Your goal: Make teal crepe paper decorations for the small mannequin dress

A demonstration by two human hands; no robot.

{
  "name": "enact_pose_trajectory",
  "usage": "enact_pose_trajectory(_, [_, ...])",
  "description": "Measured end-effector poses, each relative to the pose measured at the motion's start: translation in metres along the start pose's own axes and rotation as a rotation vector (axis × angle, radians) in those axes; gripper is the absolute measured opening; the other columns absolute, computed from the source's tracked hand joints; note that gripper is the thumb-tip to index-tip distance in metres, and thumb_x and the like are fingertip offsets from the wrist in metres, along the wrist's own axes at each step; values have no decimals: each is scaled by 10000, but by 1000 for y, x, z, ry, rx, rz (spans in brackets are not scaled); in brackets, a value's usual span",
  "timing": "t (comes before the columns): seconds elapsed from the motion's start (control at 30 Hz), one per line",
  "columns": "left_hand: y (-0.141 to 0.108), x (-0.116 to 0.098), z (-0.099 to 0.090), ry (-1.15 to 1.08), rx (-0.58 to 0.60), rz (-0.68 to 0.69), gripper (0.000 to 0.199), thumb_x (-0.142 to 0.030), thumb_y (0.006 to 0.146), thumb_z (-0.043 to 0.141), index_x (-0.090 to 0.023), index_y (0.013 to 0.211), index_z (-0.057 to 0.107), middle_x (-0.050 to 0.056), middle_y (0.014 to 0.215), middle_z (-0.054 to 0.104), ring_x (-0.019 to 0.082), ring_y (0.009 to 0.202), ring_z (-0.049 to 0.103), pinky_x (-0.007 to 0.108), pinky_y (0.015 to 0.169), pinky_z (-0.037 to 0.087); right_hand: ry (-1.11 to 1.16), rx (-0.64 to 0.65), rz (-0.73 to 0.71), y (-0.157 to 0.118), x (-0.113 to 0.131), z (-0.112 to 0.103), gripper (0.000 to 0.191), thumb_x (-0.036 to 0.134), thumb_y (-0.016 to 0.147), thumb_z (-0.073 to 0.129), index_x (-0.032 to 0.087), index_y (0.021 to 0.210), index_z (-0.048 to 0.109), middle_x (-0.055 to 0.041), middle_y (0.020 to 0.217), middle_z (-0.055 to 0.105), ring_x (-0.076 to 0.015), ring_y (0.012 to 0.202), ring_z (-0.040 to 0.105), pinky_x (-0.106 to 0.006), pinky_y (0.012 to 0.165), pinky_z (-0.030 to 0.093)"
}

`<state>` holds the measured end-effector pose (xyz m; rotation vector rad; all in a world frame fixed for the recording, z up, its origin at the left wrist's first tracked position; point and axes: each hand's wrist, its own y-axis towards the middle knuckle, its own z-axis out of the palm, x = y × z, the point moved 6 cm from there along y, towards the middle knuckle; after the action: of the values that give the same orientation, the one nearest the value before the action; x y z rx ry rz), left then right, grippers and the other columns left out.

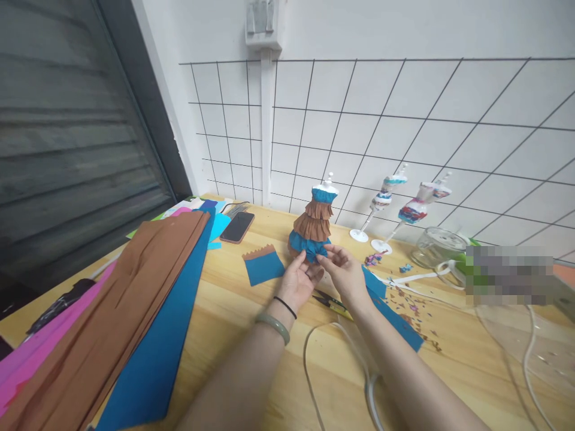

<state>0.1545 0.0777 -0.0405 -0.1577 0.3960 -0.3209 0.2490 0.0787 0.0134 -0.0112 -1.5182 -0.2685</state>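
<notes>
Lying along the tabletop's [224,335] left edge: pink paper [76,311], then long folded brown crepe [135,269], finely wrinkled, over smooth, flat blue paper [166,335].
Phone: a dark, rigid slab [238,228] near the back edge.
Fringed piece: flat blue paper [264,267] with a jagged brown border, left of the hands.
Left hand: palm up, fingers curled [300,279] at the hem; cannot tell whether it pinches anything.
Dress form: upright near the back edge, tiered in pleated brown and blue paper [317,221]; probably light, its frills soft and easily torn or crushed, so best held by the bare white neck.
Right hand: thumb and forefinger [348,275] close together on the gathered blue ruffle [309,248].
Scissors: thin-bladed, yellow-handled [338,307], partly hidden beneath the right hand.
Bare forms: two slim painted torsos [381,197] [417,206] on white round bases, by the back edge.
Jar: clear, rounded [440,244], towards the back right corner.
</notes>
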Motion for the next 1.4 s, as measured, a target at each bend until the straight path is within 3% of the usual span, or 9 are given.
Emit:
enact_pose_trajectory(0.5, [1,-1,-1,-31,21,21,140,-271,759,572,-141,807,587,37,784,637,129,708,597,263,698,477,0,-4,21,0,-5,1,318,260,542,725,173,820,598,5,687,593,-140,630,561,-286,617,449])
enact_pose_trajectory(0.83, [1,-1,0,-21,24,35,150,-266,752,579,-136,824,601,47,788,650,135,701,599,261,685,473,-41,10,12,3,-10,0,298,212,629,714,157,889,579,14,722,584,-137,678,575,-283,660,466])
enact_pose_trajectory(1.07, [2,-2,-1,-14,26,55,154,-265,746,587,-135,826,607,48,775,653,127,694,594,253,690,465,-110,60,26,6,-16,0,256,255,858,504,153,1092,520,-63,1080,566,-182,873,589,-377,721,494])
enact_pose_trajectory(1.3, [4,-2,-4,4,12,73,175,-283,733,601,-146,841,608,46,784,655,132,705,597,259,692,458,-110,66,19,7,-20,0,251,251,858,505,151,1087,523,-62,1076,568,-181,869,590,-375,719,495])
enact_pose_trajectory(1.4, [4,-3,-5,14,8,76,184,-291,725,608,-149,842,607,48,790,657,134,707,598,261,691,456,-83,48,6,7,-19,-1,232,244,809,575,139,1015,552,-37,942,602,-155,781,596,-335,687,493])
